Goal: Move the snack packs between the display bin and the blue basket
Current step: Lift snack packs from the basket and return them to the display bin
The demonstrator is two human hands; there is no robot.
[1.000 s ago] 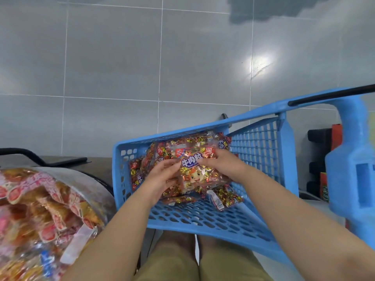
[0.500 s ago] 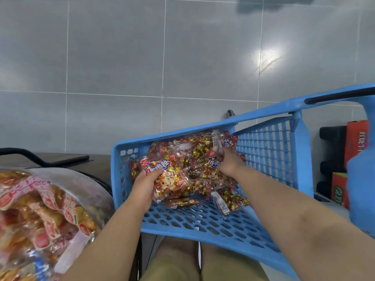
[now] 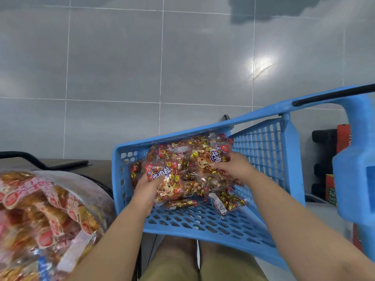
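While snack packs (image 3: 182, 165) lay heaped inside the blue basket (image 3: 119, 179), the left hand (image 3: 147, 189) gripped one and the right hand (image 3: 233, 167) another; most moving seemed not done.

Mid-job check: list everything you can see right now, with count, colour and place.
basket: one, blue, centre, in front of the knees.
snack packs: several, exact count unclear, red and gold, heaped at the basket's far end.
near pack: one, red and gold, left of the heap, held.
far pack: one, red and gold, top right of the heap, held.
big bag: one, clear, with pink and orange snacks inside, lower left.
boxes: at least two, red, right edge.
tiles: many, grey, glossy, behind everything.
trousers: khaki, bottom centre.
left hand: grips the near pack.
right hand: grips the far pack.
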